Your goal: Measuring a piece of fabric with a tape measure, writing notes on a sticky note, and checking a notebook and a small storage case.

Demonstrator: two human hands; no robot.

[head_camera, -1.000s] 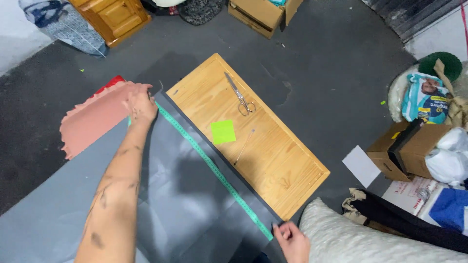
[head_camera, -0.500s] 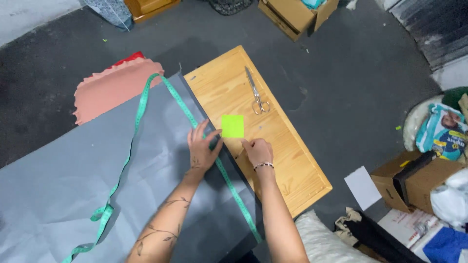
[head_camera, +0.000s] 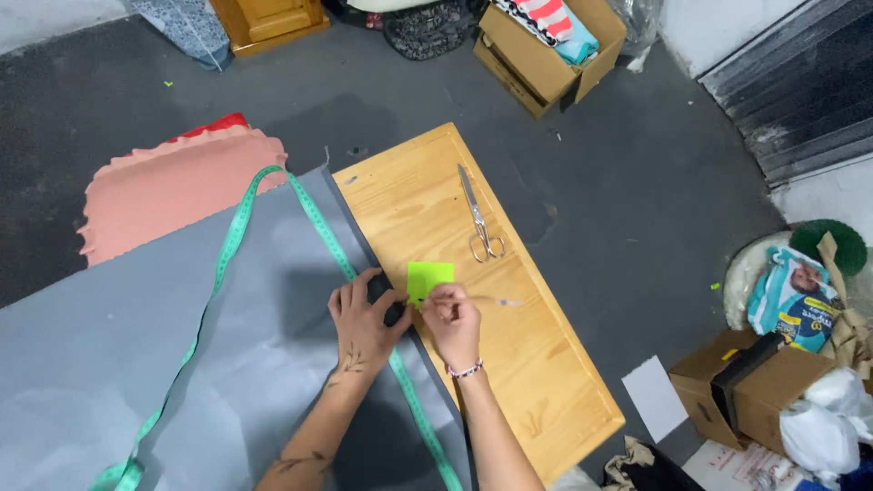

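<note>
The left hand (head_camera: 364, 318) lies flat, fingers spread, on the grey sheet (head_camera: 264, 345) and green tape measure (head_camera: 323, 232). Just right, the right hand (head_camera: 452, 318) pinches a pen (head_camera: 496, 301) beside the green note (head_camera: 429, 278). Far right sit cardboard boxes (head_camera: 755, 382) and a blue package (head_camera: 789, 295).

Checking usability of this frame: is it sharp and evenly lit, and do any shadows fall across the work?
Head view: mostly sharp; the pen in the right hand is slightly motion-blurred. Even, soft lighting, no glare. A dim shadow lies on the grey sheet near the left hand. Wide-angle lens, with mild bending at the edges.
</note>
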